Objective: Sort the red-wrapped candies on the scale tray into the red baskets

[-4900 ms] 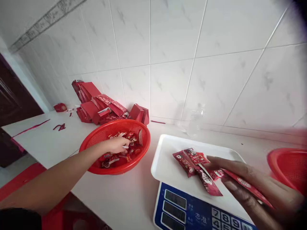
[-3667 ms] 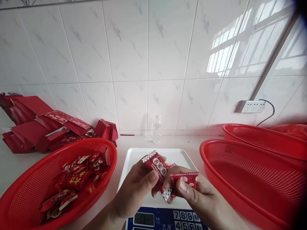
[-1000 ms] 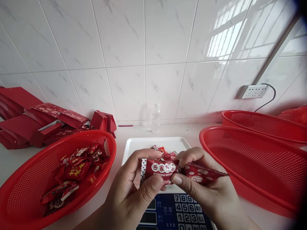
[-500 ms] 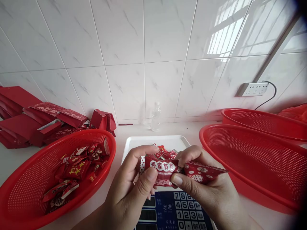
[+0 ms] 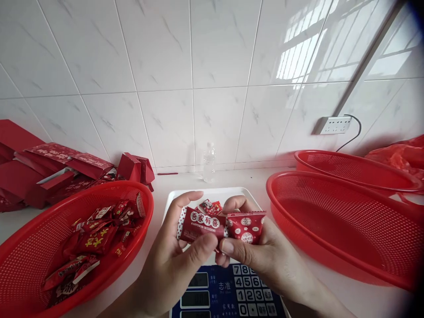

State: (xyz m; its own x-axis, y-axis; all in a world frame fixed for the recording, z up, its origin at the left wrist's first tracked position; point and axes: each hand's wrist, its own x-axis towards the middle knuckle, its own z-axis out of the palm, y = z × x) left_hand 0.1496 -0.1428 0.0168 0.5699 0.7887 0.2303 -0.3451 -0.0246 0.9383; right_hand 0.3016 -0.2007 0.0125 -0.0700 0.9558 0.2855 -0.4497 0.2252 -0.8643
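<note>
Between the thumb and fingers of my left hand (image 5: 180,251) is a red candy packet (image 5: 202,224) with white lettering and a dotted end. My right hand (image 5: 261,247) pinches a second red candy packet (image 5: 245,226), patterned with white round emblems. The two packets sit side by side, ends touching, above the white tray (image 5: 172,198) of a digital scale. A few red wrapped candies (image 5: 211,206) lie in the tray, partly hidden behind my hands. Below my hands is the scale's blue keypad panel (image 5: 225,293) with number keys and display windows.
On the left, a red plastic basket (image 5: 23,265) holds several wrapped candies. Red paper boxes (image 5: 66,161) are piled behind it. A clear bottle (image 5: 209,163) stands near the tiled wall. Two more red baskets (image 5: 331,221) are on the right, below a white power strip (image 5: 334,125).
The packet in my right hand has turned so its patterned face shows more fully. Both hands have shifted slightly left in view, and the whole scene has moved left with the camera.
</note>
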